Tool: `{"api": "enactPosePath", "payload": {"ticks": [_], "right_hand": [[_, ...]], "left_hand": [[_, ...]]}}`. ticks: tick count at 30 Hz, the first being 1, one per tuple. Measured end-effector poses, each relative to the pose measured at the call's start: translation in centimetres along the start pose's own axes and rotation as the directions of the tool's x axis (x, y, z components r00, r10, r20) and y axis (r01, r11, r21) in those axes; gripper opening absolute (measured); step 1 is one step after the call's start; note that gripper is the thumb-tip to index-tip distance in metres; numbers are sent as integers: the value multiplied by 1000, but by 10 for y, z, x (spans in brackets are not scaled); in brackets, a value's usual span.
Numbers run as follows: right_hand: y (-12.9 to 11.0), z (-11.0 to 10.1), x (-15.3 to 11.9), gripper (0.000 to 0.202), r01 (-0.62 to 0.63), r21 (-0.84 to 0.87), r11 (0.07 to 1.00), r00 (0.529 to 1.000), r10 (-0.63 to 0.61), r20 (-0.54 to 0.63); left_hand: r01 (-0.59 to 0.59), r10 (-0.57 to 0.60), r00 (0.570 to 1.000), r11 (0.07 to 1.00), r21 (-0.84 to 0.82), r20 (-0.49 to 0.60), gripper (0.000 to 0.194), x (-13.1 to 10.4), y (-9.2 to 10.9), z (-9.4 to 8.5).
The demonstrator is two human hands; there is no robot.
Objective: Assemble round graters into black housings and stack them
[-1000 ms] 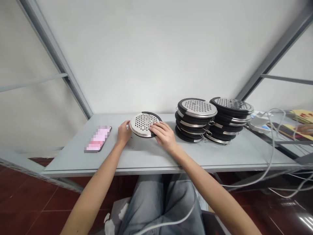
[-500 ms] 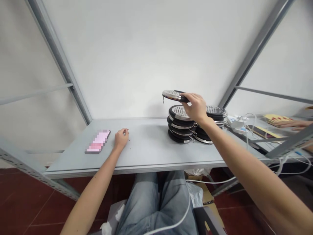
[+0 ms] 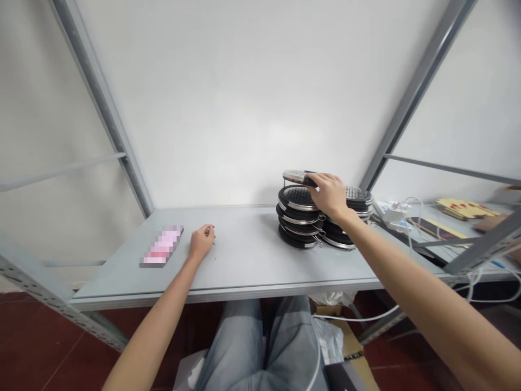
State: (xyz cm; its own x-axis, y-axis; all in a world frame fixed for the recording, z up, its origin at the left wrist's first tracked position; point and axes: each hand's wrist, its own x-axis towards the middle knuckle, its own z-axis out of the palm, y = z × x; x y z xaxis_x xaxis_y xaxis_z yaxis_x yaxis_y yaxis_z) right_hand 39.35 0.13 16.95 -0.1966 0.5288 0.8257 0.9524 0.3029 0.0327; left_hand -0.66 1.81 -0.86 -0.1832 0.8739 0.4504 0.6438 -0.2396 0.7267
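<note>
My right hand [image 3: 330, 194] grips a round metal grater [image 3: 293, 176] with a black rim by its edge, just above the left stack. That stack of graters [image 3: 299, 222] has perforated metal faces, black rims and small wire loops on its right side. Behind my right hand and forearm, a second stack of graters [image 3: 359, 198] is partly hidden. My left hand [image 3: 202, 240] rests on the grey table [image 3: 248, 255] with its fingers curled closed; what they hold, if anything, cannot be made out. Beside it lies a phone [image 3: 165, 244] with a blurred screen.
Metal shelf posts [image 3: 419, 92] frame the table on both sides. On the right, a neighbouring table carries yellow pieces [image 3: 464, 208], white cables [image 3: 474, 277] and another person's blurred hand [image 3: 490, 222]. Below the table edge are a cardboard box [image 3: 358, 361] and a plastic bag [image 3: 329, 339].
My right hand has lowered the grater closer to the left stack. The view has tilted slightly upward. My left hand stays in place on the table, fingers still curled.
</note>
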Motion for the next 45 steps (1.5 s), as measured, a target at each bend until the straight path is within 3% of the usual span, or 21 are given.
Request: {"api": "enactPosePath", "payload": {"ticks": [10, 19, 30, 38, 42, 45], "right_hand": [[-20, -3, 4, 22, 14, -77, 997, 996, -7, 91], [-15, -13, -12, 25, 34, -95, 995, 998, -29, 62], [-12, -11, -25, 31, 14, 104, 994, 999, -19, 47], [-9, -11, -28, 32, 7, 151, 989, 999, -14, 51], [-8, -9, -32, 31, 13, 149, 989, 999, -18, 32], [-8, -8, -32, 31, 21, 152, 988, 999, -26, 32]], "left_hand": [[8, -7, 1000, 1000, 4, -11, 33, -1, 2, -2], [11, -11, 1000, 1000, 29, -18, 31, 0, 8, -5], [30, -30, 999, 999, 35, -13, 31, 0, 6, -3], [26, -29, 999, 997, 73, 37, 31, 0, 4, -3], [-53, 43, 996, 991, 127, 76, 28, -2, 9, 0], [-216, 208, 973, 973, 79, 98, 33, -6, 35, 14]]}}
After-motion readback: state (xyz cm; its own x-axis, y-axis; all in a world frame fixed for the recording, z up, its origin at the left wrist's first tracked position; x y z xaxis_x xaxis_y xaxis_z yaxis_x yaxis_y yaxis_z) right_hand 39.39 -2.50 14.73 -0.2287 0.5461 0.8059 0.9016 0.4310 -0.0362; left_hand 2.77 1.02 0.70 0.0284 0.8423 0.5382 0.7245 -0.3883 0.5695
